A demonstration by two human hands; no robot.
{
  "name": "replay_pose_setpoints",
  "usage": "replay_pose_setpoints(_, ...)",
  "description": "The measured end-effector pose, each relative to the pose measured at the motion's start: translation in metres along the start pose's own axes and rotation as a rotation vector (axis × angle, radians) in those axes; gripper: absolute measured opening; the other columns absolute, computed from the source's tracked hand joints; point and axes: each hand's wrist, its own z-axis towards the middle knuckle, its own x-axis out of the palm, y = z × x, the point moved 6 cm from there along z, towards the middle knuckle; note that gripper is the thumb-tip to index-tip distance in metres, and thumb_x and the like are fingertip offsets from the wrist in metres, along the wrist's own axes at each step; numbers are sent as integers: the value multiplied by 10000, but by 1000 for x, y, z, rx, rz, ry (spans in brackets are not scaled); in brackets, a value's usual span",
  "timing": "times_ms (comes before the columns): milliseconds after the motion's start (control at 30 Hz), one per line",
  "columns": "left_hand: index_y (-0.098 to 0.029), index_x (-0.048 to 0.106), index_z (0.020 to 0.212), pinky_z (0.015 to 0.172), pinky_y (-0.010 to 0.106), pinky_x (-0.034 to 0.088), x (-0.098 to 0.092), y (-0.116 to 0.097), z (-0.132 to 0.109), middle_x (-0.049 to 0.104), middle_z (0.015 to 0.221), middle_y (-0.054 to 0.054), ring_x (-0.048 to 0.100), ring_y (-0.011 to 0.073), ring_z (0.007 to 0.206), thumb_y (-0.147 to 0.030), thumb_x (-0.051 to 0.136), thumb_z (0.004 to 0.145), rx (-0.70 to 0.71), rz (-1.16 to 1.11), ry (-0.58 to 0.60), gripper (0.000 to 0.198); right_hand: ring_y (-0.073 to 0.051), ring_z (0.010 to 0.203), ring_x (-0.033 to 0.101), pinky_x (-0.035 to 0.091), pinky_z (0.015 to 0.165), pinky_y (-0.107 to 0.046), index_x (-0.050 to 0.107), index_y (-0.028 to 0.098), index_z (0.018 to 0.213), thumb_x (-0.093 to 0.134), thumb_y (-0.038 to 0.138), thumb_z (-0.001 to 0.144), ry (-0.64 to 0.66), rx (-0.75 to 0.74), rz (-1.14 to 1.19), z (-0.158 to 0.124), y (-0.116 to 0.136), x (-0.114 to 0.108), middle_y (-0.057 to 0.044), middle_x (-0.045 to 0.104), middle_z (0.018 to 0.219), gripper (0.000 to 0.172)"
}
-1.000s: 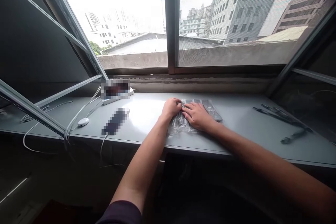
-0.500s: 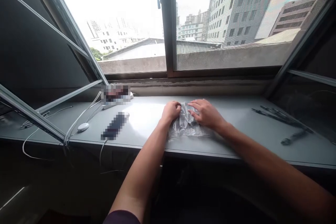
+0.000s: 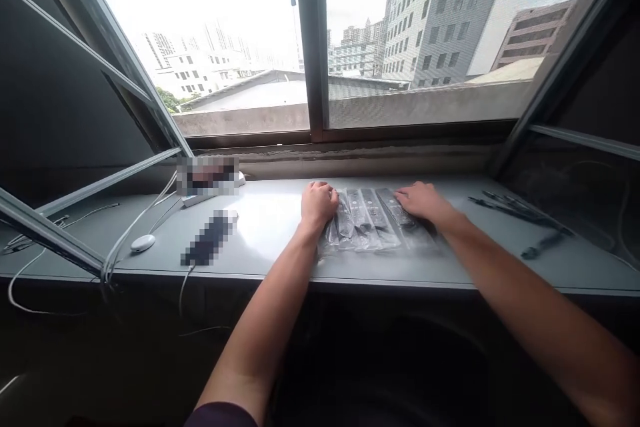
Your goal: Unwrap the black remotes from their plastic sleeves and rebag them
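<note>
A clear plastic bag [image 3: 365, 241] lies flat on the desk in front of me. Inside it are several slim dark pieces [image 3: 371, 208] side by side; small marks on them look like remote-control buttons, though the glare blurs them. My left hand [image 3: 318, 204] is closed at the bag's left edge, fingers curled in. At the far right corner my right hand [image 3: 424, 201] has its fingers together on the plastic, beside the rightmost dark piece. The fingertips of both hands are partly hidden.
Left on the desk [image 3: 280, 260] are a blurred-out phone-like object [image 3: 209, 238] on a cable, a white round puck [image 3: 143, 243] and a white power strip [image 3: 200, 200]. Dark cables or rods [image 3: 510, 208] lie at right. Metal frames [image 3: 115, 170] flank the desk; a window stands behind.
My right hand has moved right, away from my left hand. Between them the crumpled plastic has spread out wide, and the dark pieces show in a row. The view has shifted slightly.
</note>
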Motion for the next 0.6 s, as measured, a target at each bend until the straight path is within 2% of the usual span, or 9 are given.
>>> replay_pose_setpoints(167,-238,876,1055,1191,428,496,-2,0,1,782,1290,121,611,322,1340,-289,573,1054,-2,-12,-5,307,-440,1319,646,478,1144,-556,819,261,1344,604,645,1045,1,20,-19,2,-4,0,-196,765,1358,532)
replay_pose_setpoints(367,-232,867,1061,1142,419,516,1,-3,1,781,1261,124,638,318,1273,-304,567,1065,-14,18,37,308,-395,1260,718,548,1017,-447,690,164,1518,622,524,1054,51,110,-48,2,-8,-2,-230,732,1425,592)
replay_pose_setpoints(500,-225,866,1047,1130,436,517,2,-5,3,773,1257,141,634,329,1264,-304,567,1064,-8,27,34,310,-377,1251,735,568,957,-419,718,199,1466,525,603,1097,105,181,65,-3,0,-7,-195,769,1396,580)
replay_pose_setpoints(600,-237,865,1047,1125,431,519,3,-5,4,770,1254,133,629,326,1267,-305,575,1060,-3,32,32,298,-338,1106,783,587,894,-385,724,205,1452,690,613,1025,126,163,124,-8,12,-11,-169,805,1307,591)
